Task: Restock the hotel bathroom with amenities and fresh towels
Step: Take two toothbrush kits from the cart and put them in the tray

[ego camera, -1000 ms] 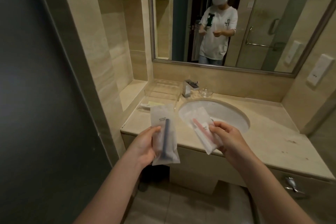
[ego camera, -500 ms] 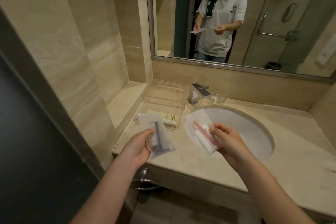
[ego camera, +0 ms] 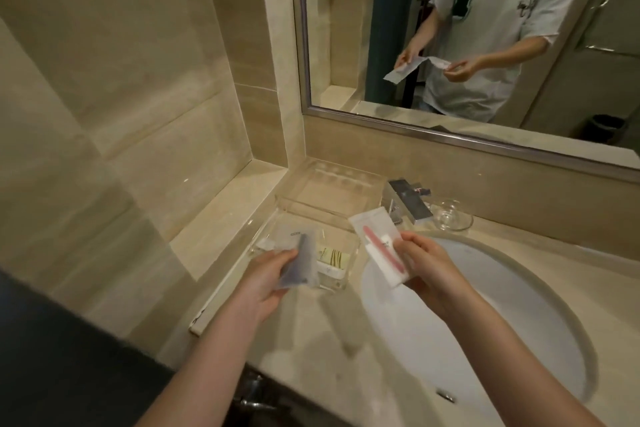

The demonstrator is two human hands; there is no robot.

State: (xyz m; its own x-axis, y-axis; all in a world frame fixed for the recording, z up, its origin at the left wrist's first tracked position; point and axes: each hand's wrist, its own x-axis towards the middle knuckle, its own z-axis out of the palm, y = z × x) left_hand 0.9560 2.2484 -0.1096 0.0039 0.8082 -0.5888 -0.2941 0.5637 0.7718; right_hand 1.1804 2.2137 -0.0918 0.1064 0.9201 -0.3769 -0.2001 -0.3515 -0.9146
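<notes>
My left hand grips a frosted packet with a dark blue toothbrush, held low over the clear acrylic tray at the counter's left end. My right hand pinches a second packet with a pink toothbrush, lifted over the left rim of the white basin. Inside the tray lies a small pale box with gold lines.
A chrome tap and a clear glass dish stand behind the basin. The beige stone counter runs below a framed mirror, which reflects a person holding both packets. A recessed ledge lies left of the tray.
I have stepped closer to the counter. Both hands moved forward, and the left hand's blue packet has come down over the tray. The right packet now sits near the tap.
</notes>
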